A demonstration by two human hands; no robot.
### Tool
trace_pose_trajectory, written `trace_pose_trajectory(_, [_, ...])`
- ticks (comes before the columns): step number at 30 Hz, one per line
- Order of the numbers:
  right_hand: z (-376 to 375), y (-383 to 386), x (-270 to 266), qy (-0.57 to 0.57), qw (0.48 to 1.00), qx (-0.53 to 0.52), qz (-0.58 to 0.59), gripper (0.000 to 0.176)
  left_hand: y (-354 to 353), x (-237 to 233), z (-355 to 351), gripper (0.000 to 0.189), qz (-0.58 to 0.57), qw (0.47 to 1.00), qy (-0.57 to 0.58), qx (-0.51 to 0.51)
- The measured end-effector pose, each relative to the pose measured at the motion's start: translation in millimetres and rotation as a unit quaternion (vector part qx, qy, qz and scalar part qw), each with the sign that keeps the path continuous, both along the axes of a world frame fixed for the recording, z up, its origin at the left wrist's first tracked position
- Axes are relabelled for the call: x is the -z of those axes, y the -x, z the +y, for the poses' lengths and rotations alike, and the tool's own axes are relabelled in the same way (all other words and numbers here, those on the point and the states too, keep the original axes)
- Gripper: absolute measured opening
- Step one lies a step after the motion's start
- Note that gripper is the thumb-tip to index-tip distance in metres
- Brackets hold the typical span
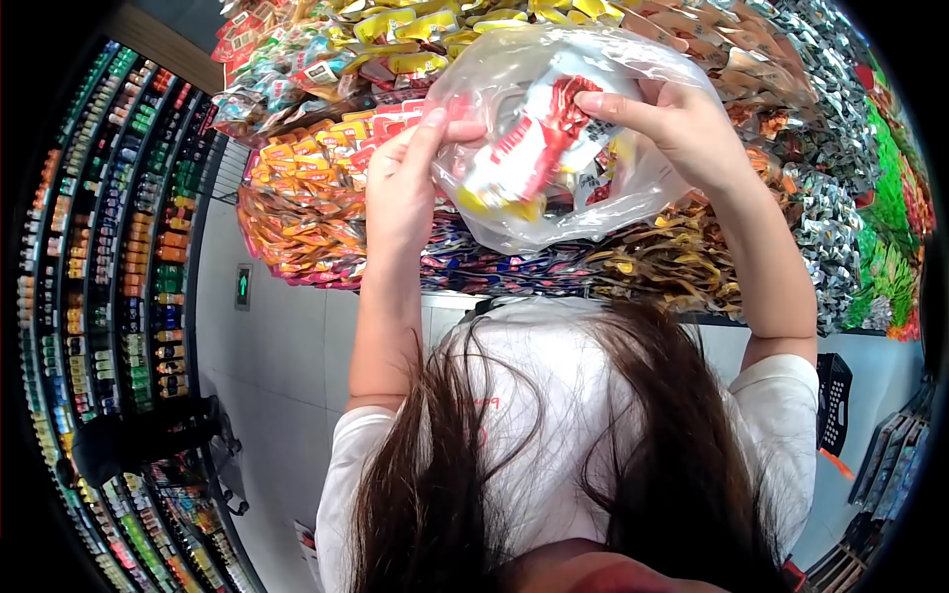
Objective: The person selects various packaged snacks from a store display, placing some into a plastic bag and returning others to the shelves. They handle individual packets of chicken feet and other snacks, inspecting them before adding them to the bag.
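A clear plastic bag (pixel 633 212) is stretched between my two hands above the snack display. My left hand (pixel 410 163) pinches the bag's left edge between thumb and fingers. At the bag's mouth, my right hand (pixel 677 124) grips a white and red snack packet (pixel 539 138) with a picture of reddish food on it. The packet is tilted and slightly blurred. Beneath it, partly hidden, several other small packets with yellow and dark parts show through the plastic.
Heaps of wrapped snacks surround the bag: orange packets (pixel 306 188), yellow packets (pixel 395 25), brown packets (pixel 732 49) and silver packets (pixel 835 217). Shelves of bottles (pixel 114 247) line the left side, with a person in dark clothes (pixel 138 440) beside them. A black basket (pixel 833 400) is at right.
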State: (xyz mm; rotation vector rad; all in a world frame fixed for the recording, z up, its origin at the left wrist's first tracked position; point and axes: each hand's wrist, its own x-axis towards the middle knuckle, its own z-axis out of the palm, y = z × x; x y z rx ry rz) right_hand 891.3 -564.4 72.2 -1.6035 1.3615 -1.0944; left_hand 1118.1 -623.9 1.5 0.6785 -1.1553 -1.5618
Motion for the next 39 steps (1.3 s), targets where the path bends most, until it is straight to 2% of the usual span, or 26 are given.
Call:
trace_pose_trajectory(2, [-3.9,3.0,5.8,0.047,0.999,-0.015,-0.006,0.04,-0.3,7.9,-5.0,0.034,-0.122,0.991,0.062,-0.001])
trace_pose_trajectory(4, [-5.6,6.2,4.8,0.106,0.99,0.009,0.088,0.04,1.5,4.6,-0.3,0.027,-0.126,0.991,0.049,0.01])
trace_pose_trajectory(5, [-5.5,10.4,7.4,0.114,0.976,0.058,0.174,0.034,3.5,4.4,1.9,0.021,-0.165,0.976,0.139,-0.03])
trace_pose_trajectory(6, [-3.1,10.3,4.5,0.114,0.976,0.059,0.174,0.034,4.1,3.9,4.1,0.018,-0.202,0.95,0.228,-0.068])
trace_pose_trajectory(8, [7.3,8.5,-8.3,0.037,0.939,0.105,0.326,0.028,-1.1,-2.7,12.8,0.024,-0.208,0.943,0.252,-0.065])
trace_pose_trajectory(9, [12.1,6.6,-14.8,0.036,0.939,0.104,0.326,0.028,-4.9,-3.2,15.8,0.031,-0.219,0.924,0.298,-0.099])
trace_pose_trajectory(10, [16.4,4.0,-20.9,-0.017,0.918,0.086,0.387,0.029,-9.4,-4.1,19.8,0.038,-0.231,0.901,0.341,-0.134])
trace_pose_trajectory(11, [17.9,2.6,-23.1,-0.07,0.89,0.067,0.445,0.032,-13.6,-10.7,26.1,0.046,-0.272,0.888,0.342,-0.145])
trace_pose_trajectory(12, [17.3,3.7,-16.5,-0.071,0.891,0.065,0.444,0.032,-16.5,-16.3,31.6,0.046,-0.274,0.888,0.341,-0.145])
trace_pose_trajectory(14, [16.1,12.1,11.0,0.145,0.839,0.021,0.524,0.039,-20.1,-25.1,40.4,0.044,-0.283,0.861,0.395,-0.153])
trace_pose_trajectory(16, [14.3,12.9,23.8,0.152,0.827,0.0,0.542,0.041,-19.1,-26.1,47.9,0.047,-0.298,0.854,0.402,-0.145])
trace_pose_trajectory(18, [5.7,-3.4,27.5,0.233,0.765,0.042,0.599,0.044,-15.8,-24.6,53.0,0.051,-0.284,0.844,0.437,-0.128])
trace_pose_trajectory(19, [-3.1,-9.4,30.9,0.349,0.718,0.035,0.602,0.043,-16.5,-24.6,54.4,0.057,-0.281,0.841,0.447,-0.117])
trace_pose_trajectory(20, [-3.1,-18.6,32.5,0.366,0.745,-0.02,0.557,0.037,-16.0,-27.2,57.9,0.057,-0.281,0.841,0.447,-0.117])
trace_pose_trajectory(22, [-11.4,-38.7,36.2,0.336,0.785,-0.213,0.475,0.025,-14.0,-33.5,66.1,0.06,-0.308,0.856,0.396,-0.128])
trace_pose_trajectory(23, [-16.6,-42.2,44.5,0.335,0.786,-0.213,0.474,0.025,-15.0,-33.2,67.1,0.06,-0.308,0.856,0.395,-0.127])
trace_pose_trajectory(25, [-28.1,-46.8,58.7,0.186,0.82,-0.3,0.451,0.019,-18.9,-34.3,66.8,0.063,-0.356,0.817,0.432,-0.139])
trace_pose_trajectory(26, [-27.9,-43.8,59.3,0.188,0.819,-0.301,0.451,0.019,-20.3,-35.5,66.9,0.063,-0.357,0.816,0.432,-0.141])
trace_pose_trajectory(29, [-31.2,-38.9,45.3,-0.038,0.877,-0.069,0.473,0.02,-24.0,-38.6,70.4,0.062,-0.346,0.819,0.425,-0.172])
trace_pose_trajectory(30, [-31.3,-37.9,41.4,-0.038,0.876,-0.072,0.475,0.02,-23.8,-40.5,72.5,0.063,-0.343,0.828,0.414,-0.162])
trace_pose_trajectory(32, [-28.9,-31.3,38.6,0.084,0.831,-0.073,0.545,0.022,-21.6,-41.5,73.4,0.063,-0.339,0.837,0.403,-0.15])
trace_pose_trajectory(33, [-26.0,-27.2,46.3,0.125,0.851,-0.094,0.502,0.022,-18.8,-41.7,71.5,0.064,-0.327,0.831,0.424,-0.152])
trace_pose_trajectory(34, [-26.1,-37.4,36.2,0.125,0.85,-0.092,0.503,0.022,-15.9,-42.2,70.2,0.065,-0.314,0.824,0.445,-0.153])
trace_pose_trajectory(36, [-29.2,-63.7,14.0,-0.007,0.853,-0.225,0.471,0.03,-12.5,-47.1,74.3,0.066,-0.318,0.829,0.435,-0.148])
trace_pose_trajectory(37, [-31.0,-63.7,22.0,-0.008,0.854,-0.224,0.47,0.03,-11.7,-50.0,76.8,0.066,-0.325,0.833,0.423,-0.144])
trace_pose_trajectory(39, [-40.5,-65.8,56.5,0.119,0.783,-0.223,0.568,0.035,-10.0,-54.6,79.7,0.066,-0.334,0.835,0.412,-0.147])
